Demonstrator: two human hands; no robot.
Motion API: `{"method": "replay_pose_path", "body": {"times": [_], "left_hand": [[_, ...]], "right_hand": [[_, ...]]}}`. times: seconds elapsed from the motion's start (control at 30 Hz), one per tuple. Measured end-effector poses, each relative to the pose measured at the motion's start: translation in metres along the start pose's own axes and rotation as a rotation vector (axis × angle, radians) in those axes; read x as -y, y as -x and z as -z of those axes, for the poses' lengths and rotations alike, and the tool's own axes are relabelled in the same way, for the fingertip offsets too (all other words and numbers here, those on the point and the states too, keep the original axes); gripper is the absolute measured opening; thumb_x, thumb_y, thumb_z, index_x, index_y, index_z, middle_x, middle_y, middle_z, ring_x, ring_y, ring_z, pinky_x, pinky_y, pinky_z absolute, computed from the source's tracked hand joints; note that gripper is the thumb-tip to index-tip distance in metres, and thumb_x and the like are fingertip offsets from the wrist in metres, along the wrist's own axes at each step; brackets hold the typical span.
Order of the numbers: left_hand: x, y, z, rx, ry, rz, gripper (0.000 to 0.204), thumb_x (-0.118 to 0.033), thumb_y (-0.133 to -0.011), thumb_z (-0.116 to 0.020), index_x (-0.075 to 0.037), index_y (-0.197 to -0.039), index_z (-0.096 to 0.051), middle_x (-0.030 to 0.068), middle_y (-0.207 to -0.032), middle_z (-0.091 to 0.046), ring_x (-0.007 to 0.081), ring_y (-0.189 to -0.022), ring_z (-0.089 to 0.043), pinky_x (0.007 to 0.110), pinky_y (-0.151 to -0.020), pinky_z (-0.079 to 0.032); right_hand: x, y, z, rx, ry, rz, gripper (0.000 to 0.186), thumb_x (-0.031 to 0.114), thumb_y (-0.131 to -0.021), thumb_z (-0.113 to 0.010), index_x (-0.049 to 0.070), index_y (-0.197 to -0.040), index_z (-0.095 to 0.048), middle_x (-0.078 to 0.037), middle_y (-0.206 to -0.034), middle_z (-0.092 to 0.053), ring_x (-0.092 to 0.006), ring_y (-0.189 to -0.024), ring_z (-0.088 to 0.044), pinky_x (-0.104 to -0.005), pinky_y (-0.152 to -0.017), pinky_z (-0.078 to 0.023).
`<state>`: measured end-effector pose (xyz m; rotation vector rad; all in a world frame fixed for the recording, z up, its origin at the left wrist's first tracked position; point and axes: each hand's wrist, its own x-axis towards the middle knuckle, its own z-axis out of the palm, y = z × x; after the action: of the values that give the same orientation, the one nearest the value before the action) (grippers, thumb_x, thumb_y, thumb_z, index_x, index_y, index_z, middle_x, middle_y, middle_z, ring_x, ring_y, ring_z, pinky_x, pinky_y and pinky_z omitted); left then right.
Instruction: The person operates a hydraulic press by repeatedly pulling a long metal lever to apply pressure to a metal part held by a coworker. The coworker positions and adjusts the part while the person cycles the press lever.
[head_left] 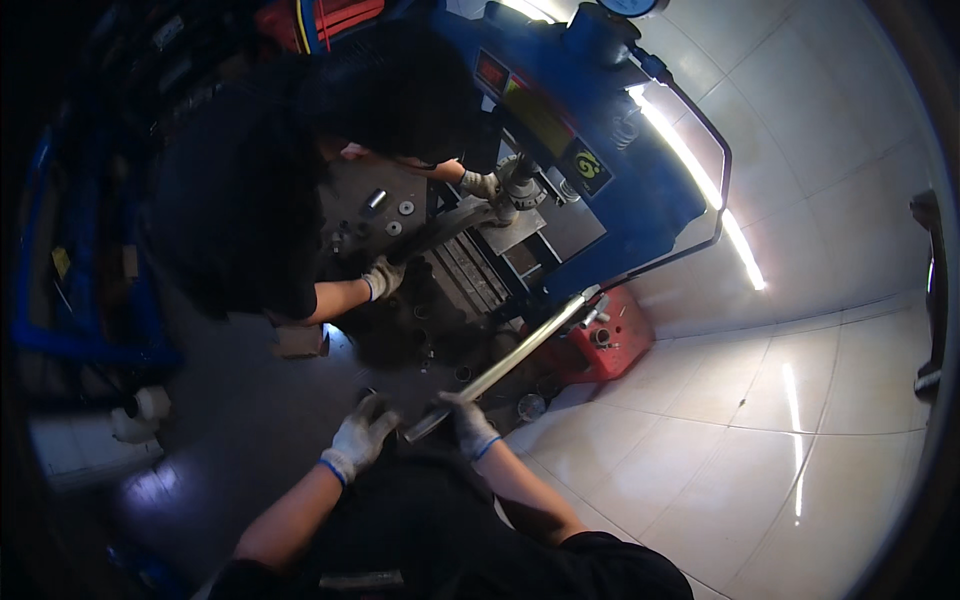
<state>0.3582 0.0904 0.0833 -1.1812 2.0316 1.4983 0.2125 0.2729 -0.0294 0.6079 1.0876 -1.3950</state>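
Observation:
My right hand [470, 424], in a pale work glove, is closed round a long metal bar [520, 352] near its lower end. The bar slants up and right toward the side of a blue shop press [640, 190]. To the left of the bar's end is my left hand [362, 436], also gloved, its fingers apart and nothing visible in them. Across from me a co-worker in dark clothes holds a dark metal arm [440, 232] with both gloved hands. One end of that arm rests on a plate [512, 232] beneath the press ram [520, 185].
A red container [615, 335] with metal parts on top stands beside the press, near the tiled wall [720, 400]. Loose washers [406, 208] and a metal sleeve [376, 199] lie near the co-worker. A pressure gauge [632, 5] tops the press. Blue framing [90, 345] stands at far left.

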Motion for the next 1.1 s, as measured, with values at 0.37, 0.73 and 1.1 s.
{"method": "replay_pose_path", "body": {"times": [0.37,0.73,1.1], "left_hand": [[-0.041,-0.021,0.015,0.132,0.408,0.059,0.046,-0.042,-0.099,-0.061,-0.009,-0.129,-0.066,0.0126,-0.120,-0.070,0.0237,-0.107,-0.068,0.037,-0.097,-0.052],[0.005,-0.006,0.009,0.071,-0.109,0.158,0.041,-0.033,-0.098,-0.062,-0.007,-0.129,-0.066,0.0171,-0.129,-0.068,0.0317,-0.124,-0.061,0.039,-0.107,-0.045],[0.062,-0.041,0.024,-0.024,0.468,0.191,0.030,-0.030,-0.098,-0.063,-0.006,-0.115,-0.071,0.0074,-0.101,-0.074,0.0185,-0.086,-0.069,0.033,-0.083,-0.052]], "right_hand": [[0.117,0.154,-0.013,0.620,-0.432,0.503,0.045,0.050,-0.095,-0.061,0.008,-0.107,-0.070,-0.009,-0.093,-0.069,-0.0228,-0.085,-0.067,-0.0381,-0.079,-0.056],[-0.023,-0.042,0.005,-0.526,0.651,0.012,0.061,0.046,-0.080,-0.075,-0.005,-0.114,-0.072,-0.021,-0.113,-0.073,-0.0311,-0.103,-0.071,-0.0385,-0.089,-0.055],[0.101,0.178,-0.007,0.859,-0.575,0.584,0.040,0.057,-0.097,-0.057,0.017,-0.100,-0.061,-0.008,-0.090,-0.064,-0.0208,-0.091,-0.065,-0.0387,-0.079,-0.055]]}}
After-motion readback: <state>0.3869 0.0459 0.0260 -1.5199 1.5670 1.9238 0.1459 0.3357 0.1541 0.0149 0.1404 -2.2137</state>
